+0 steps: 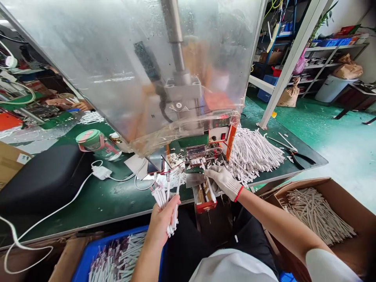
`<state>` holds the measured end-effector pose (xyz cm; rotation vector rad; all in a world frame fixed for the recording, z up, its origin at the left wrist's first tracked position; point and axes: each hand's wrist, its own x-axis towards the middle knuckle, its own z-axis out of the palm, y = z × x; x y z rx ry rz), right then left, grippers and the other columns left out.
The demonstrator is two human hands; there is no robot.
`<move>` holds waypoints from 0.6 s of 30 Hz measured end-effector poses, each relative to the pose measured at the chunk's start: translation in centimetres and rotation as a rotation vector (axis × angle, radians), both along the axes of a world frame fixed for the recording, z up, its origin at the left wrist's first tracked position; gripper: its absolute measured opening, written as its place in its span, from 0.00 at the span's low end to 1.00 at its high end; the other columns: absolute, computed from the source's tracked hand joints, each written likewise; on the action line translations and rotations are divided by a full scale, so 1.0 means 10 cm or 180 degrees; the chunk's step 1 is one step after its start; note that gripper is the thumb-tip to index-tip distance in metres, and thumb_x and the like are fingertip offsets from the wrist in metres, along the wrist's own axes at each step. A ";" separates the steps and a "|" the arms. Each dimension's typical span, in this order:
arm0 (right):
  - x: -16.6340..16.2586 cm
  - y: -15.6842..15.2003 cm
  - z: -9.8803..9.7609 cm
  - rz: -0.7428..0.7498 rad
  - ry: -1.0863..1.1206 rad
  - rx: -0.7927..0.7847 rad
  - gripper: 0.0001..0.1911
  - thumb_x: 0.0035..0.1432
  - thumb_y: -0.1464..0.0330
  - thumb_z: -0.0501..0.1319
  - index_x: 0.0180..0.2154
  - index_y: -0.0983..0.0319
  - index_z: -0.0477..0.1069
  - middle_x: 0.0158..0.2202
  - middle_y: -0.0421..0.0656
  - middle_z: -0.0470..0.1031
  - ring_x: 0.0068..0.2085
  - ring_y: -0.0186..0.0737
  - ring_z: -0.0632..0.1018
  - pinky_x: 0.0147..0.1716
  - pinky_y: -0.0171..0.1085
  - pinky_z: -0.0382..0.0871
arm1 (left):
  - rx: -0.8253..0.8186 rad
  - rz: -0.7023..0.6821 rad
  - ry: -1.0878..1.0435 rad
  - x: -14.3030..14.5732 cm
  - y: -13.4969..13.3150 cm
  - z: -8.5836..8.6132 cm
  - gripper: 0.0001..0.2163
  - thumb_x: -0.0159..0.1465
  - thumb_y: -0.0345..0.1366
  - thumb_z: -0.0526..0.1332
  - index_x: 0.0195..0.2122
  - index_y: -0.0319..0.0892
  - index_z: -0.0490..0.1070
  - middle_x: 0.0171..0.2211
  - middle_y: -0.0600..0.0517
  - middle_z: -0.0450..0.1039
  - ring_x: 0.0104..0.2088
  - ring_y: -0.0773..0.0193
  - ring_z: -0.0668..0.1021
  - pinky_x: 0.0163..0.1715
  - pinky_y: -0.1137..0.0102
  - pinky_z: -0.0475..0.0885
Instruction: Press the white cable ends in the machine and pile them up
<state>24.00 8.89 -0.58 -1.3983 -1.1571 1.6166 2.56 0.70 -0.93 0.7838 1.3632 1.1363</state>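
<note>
Gloved right hand (223, 181) pinches one white tube (212, 192) at the jig's (202, 156) near edge. Left hand (163, 219) grips upright tube bundle (160, 192), left of jig, farther off.

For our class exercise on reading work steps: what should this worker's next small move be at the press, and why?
Probably push the white piece under the gloved right hand fully into the fixture. The hand rests on that piece at the fixture's front, and the left hand keeps a bundle of more pieces in its grip close by.
</note>
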 end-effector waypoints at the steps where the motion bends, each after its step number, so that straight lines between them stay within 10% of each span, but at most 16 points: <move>1: -0.03 0.04 -0.04 -0.0008 -0.0001 -0.0004 0.16 0.57 0.59 0.62 0.24 0.59 0.61 0.12 0.34 0.64 0.11 0.31 0.66 0.09 0.29 0.57 | -0.0040 0.0056 0.0007 -0.02 -0.02 -0.03 0.20 0.55 0.53 0.69 0.23 0.41 0.68 0.10 0.63 0.51 0.12 0.74 0.55 0.14 0.76 0.51; 18: -0.11 0.18 -0.14 -0.0164 0.0211 -0.0265 0.14 0.57 0.59 0.62 0.26 0.59 0.62 0.12 0.35 0.65 0.11 0.33 0.66 0.09 0.29 0.56 | -0.0227 0.0068 0.0180 -0.13 -0.10 -0.25 0.22 0.52 0.56 0.70 0.23 0.41 0.70 0.12 0.63 0.50 0.13 0.74 0.54 0.14 0.77 0.48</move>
